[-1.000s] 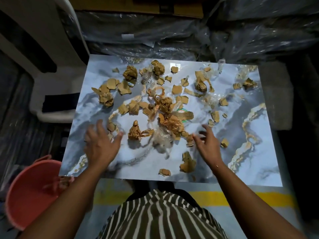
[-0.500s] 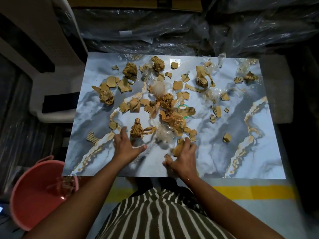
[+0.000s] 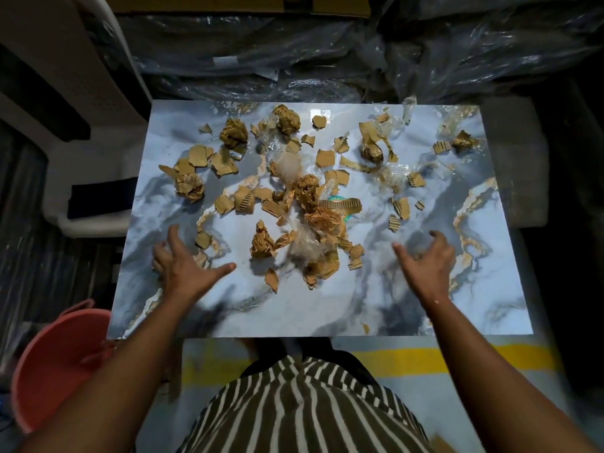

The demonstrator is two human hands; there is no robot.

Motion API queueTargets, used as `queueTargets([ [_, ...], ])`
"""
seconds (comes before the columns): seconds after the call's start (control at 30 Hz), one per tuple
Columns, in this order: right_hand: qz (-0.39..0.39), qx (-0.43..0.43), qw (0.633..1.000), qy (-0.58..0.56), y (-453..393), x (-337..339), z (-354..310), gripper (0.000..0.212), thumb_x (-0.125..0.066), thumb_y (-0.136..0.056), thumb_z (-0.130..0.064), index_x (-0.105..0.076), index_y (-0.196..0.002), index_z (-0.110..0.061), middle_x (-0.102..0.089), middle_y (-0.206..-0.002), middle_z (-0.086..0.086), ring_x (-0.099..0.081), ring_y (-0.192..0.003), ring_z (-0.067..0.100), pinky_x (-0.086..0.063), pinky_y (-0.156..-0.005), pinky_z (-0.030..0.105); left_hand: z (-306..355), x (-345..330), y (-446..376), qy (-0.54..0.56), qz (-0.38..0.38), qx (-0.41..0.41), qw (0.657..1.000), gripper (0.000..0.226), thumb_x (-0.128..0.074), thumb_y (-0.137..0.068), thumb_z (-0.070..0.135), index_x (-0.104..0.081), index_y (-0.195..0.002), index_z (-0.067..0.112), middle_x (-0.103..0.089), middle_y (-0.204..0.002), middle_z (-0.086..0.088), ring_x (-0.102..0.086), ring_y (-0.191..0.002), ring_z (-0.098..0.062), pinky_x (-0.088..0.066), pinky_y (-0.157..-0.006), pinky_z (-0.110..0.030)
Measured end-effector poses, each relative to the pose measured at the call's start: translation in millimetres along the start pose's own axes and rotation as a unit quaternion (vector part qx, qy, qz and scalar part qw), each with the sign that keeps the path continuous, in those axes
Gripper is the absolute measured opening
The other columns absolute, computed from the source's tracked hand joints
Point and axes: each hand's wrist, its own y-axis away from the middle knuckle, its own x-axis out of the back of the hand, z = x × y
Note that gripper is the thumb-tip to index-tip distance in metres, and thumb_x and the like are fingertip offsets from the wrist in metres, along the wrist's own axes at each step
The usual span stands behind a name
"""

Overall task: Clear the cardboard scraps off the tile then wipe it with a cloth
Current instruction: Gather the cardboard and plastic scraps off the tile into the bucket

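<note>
A large glossy blue-grey marble-patterned tile with gold veining [image 3: 385, 308] lies flat before a person in a brown-and-white striped shirt [image 3: 304, 407], its middle and far half strewn with torn and crumpled brown cardboard scraps [image 3: 307, 194] tangled with clear plastic film [image 3: 287, 168]. The left hand [image 3: 183, 266] spreads open over the tile's near-left area, fingers splayed and holding nothing, with a small scrap just beyond its fingertips. The right hand [image 3: 428, 259] hovers open over the near-right area, fingers curled and blurred, also empty. The near strip of the tile is largely bare.

A round salmon-pink plastic tub [image 3: 55, 367] sits on the floor at the tile's near-left corner, partly cut off by the frame edge and crossed by the left forearm. A white plastic chair [image 3: 81, 103] stands to the left. Dark bundles wrapped in crinkled transparent sheeting [image 3: 327, 60] crowd the far edge. A yellow painted floor stripe [image 3: 425, 358] runs beneath the near edge. The right side falls into deep shadow, where little can be made out.
</note>
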Motion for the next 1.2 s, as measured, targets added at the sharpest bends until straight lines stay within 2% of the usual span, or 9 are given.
queueTargets([
  [0.13,-0.055,-0.078,0.994,0.051,-20.0,1.2,4.8,0.074,-0.044,-0.097,-0.069,-0.032,-0.152,-0.022,-0.027,-0.152,0.027,-0.026,-0.141,0.047,-0.030,-0.114,0.058,0.5,3.9,-20.0,-0.051,-0.144,-0.016,0.988,0.163,-0.101,-0.042,0.052,0.013,-0.159,0.042,0.003,-0.168,-0.018,0.001,-0.156,-0.041,-0.019,-0.121,-0.064],
  [0.43,-0.193,0.119,0.974,-0.009,9.6,-61.0,-77.6,0.054,-0.032,-0.104,-0.064,-0.031,-0.154,-0.043,-0.038,-0.132,0.009,-0.038,-0.131,0.036,-0.036,-0.110,0.050,81.0,-45.9,10.7,0.015,-0.261,-0.148,0.954,0.153,-0.100,-0.055,0.044,0.009,-0.162,0.037,-0.003,-0.167,-0.012,-0.009,-0.155,-0.037,-0.021,-0.123,-0.051],
  [0.5,-0.242,0.166,0.956,0.001,10.2,-63.4,-88.3,0.061,-0.032,-0.102,-0.068,-0.027,-0.158,-0.044,-0.039,-0.133,0.011,-0.041,-0.133,0.039,-0.037,-0.114,0.052,86.9,-51.5,13.0,0.019,-0.273,-0.173,0.946,0.151,-0.099,-0.058,0.043,0.008,-0.163,0.032,-0.003,-0.167,-0.012,-0.009,-0.156,-0.034,-0.021,-0.124,-0.047],
  [0.6,-0.249,0.182,0.951,0.013,4.4,-55.0,-94.8,0.071,-0.033,-0.093,-0.082,-0.020,-0.156,-0.050,-0.040,-0.140,0.016,-0.048,-0.132,0.041,-0.043,-0.111,0.058,83.2,-45.8,14.3,-0.019,-0.201,-0.176,0.963,0.151,-0.099,-0.054,0.050,0.005,-0.162,0.034,-0.009,-0.165,-0.012,-0.012,-0.154,-0.036,-0.024,-0.123,-0.052],
  [0.73,-0.278,0.213,0.934,0.074,-4.3,-37.3,-96.5,0.101,-0.047,-0.071,-0.099,-0.006,-0.155,-0.059,-0.034,-0.150,0.020,-0.043,-0.137,0.046,-0.041,-0.110,0.065,48.0,-18.0,12.0,-0.112,-0.067,-0.065,0.989,0.158,-0.097,-0.040,0.064,0.006,-0.158,0.045,0.000,-0.167,-0.009,-0.005,-0.154,-0.039,-0.025,-0.114,-0.066],
  [0.83,-0.322,0.248,0.902,0.143,-4.6,-34.9,-98.6,0.134,-0.069,-0.053,-0.095,0.010,-0.155,-0.060,-0.024,-0.155,0.024,-0.030,-0.143,0.053,-0.036,-0.111,0.071,8.3,0.4,5.7,-0.156,-0.114,0.041,0.980,0.170,-0.097,-0.032,0.067,0.019,-0.154,0.047,0.018,-0.166,-0.014,0.012,-0.154,-0.043,-0.019,-0.115,-0.072],
  [0.9,-0.343,0.249,0.892,0.156,0.8,-40.6,-104.2,0.150,-0.084,-0.045,-0.085,0.016,-0.154,-0.060,-0.014,-0.158,0.022,-0.023,-0.146,0.055,-0.033,-0.114,0.071,-3.8,1.1,5.7,-0.158,-0.141,0.060,0.975,0.174,-0.097,-0.024,0.069,0.019,-0.152,0.048,0.009,-0.163,-0.017,0.003,-0.152,-0.045,-0.025,-0.112,-0.070],
  [1.0,-0.363,0.245,0.886,0.152,11.6,-53.5,-112.9,0.162,-0.099,-0.040,-0.064,0.015,-0.154,-0.059,-0.005,-0.159,0.020,-0.022,-0.146,0.054,-0.030,-0.119,0.065,10.8,-12.4,9.2,-0.188,-0.157,-0.006,0.970,0.174,-0.096,-0.022,0.070,0.018,-0.152,0.049,-0.010,-0.153,-0.015,-0.015,-0.143,-0.043,-0.037,-0.104,-0.064],
  [1.2,-0.336,0.286,0.884,0.156,35.4,-78.4,-117.7,0.171,-0.105,-0.035,-0.048,0.013,-0.158,-0.050,-0.005,-0.157,0.018,-0.031,-0.139,0.049,-0.038,-0.117,0.057,64.3,-51.2,29.9,-0.136,-0.205,-0.138,0.959,0.170,-0.101,-0.032,0.056,0.017,-0.153,0.052,-0.018,-0.144,-0.011,-0.022,-0.138,-0.039,-0.044,-0.108,-0.057],
])
